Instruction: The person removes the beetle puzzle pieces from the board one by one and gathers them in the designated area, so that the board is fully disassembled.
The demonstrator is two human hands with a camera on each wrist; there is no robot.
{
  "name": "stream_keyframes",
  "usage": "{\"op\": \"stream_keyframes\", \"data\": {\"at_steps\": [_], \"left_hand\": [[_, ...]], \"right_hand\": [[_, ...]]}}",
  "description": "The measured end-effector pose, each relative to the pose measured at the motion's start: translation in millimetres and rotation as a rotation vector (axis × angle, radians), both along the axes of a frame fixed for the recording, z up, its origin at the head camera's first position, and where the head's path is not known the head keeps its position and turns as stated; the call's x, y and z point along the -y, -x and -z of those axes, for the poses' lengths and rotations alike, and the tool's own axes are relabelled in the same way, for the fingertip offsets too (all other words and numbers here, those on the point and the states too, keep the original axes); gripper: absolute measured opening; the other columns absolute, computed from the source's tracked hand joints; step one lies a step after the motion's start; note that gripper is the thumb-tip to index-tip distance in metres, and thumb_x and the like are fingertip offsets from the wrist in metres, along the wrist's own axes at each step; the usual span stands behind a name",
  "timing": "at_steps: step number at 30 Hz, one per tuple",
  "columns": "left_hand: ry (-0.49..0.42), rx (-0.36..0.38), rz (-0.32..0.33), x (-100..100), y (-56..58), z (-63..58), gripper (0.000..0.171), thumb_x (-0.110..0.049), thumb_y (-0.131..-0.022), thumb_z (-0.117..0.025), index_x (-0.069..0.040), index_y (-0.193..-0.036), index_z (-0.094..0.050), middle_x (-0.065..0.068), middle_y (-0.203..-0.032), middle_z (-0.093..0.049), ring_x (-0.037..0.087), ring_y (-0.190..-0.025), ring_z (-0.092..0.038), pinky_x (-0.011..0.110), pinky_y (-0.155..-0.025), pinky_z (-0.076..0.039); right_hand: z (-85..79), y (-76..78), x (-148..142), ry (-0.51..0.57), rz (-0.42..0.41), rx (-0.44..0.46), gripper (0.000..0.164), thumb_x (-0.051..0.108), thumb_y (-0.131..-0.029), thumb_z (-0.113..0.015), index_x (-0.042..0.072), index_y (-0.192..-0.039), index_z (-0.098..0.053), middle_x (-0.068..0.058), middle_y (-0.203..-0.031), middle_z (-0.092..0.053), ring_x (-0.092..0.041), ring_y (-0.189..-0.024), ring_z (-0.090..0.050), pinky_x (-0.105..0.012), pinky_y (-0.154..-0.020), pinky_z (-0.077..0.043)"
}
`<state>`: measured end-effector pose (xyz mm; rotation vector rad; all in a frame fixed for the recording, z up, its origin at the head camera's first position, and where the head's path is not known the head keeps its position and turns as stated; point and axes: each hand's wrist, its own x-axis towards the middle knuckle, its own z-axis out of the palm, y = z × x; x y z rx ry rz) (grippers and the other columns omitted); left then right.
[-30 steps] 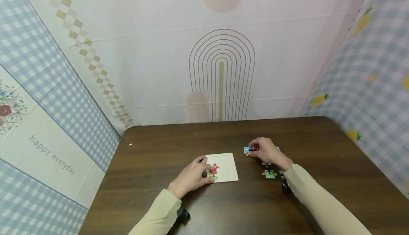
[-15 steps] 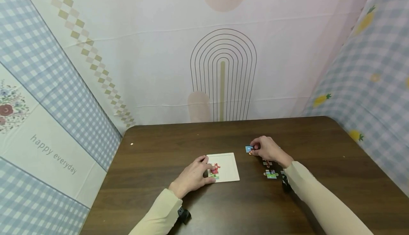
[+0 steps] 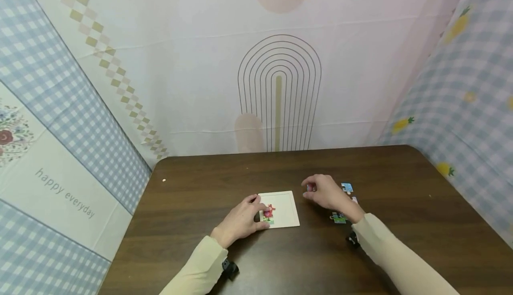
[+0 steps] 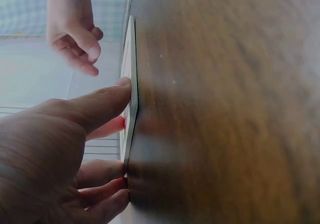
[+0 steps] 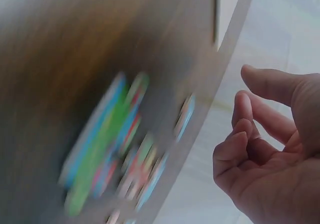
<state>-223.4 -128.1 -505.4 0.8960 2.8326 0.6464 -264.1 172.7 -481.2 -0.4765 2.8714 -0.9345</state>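
A white puzzle board lies flat on the table with a red-and-green picture part at its left side. My left hand holds the board's left side, thumb at the near corner, other fingers by the far-left edge. One finger touches the picture part. My right hand hovers right of the board, thumb and fingers bent and apart; in the right wrist view I see nothing between them. A small puzzle piece lies beyond the others there. Under and beside the right forearm are a blue piece and a green piece.
Several more loose puzzle pieces appear blurred in the right wrist view. A small white speck is at the table's far left. The brown wooden table ends at a patterned cloth backdrop.
My right hand has moved left and slightly nearer the board, its thumb and finger parting. The blue piece on the right has come into view. My left hand and the board have stayed put.
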Motion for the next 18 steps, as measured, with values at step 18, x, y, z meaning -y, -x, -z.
{"op": "stream_keyframes", "data": {"at_steps": [18], "left_hand": [[0.047,-0.039,-0.096,5,27.1,56.9,0.069,-0.057,-0.091,-0.086,-0.014,-0.139,-0.062,0.017,-0.159,-0.06,0.033,-0.139,-0.067,0.048,-0.115,-0.056]], "right_hand": [[17.5,-18.9,84,-0.064,-0.204,-0.071,0.01,0.003,-0.092,-0.084,0.004,-0.102,-0.087,-0.009,-0.1,-0.085,-0.02,-0.091,-0.079,-0.036,-0.08,-0.064]]}}
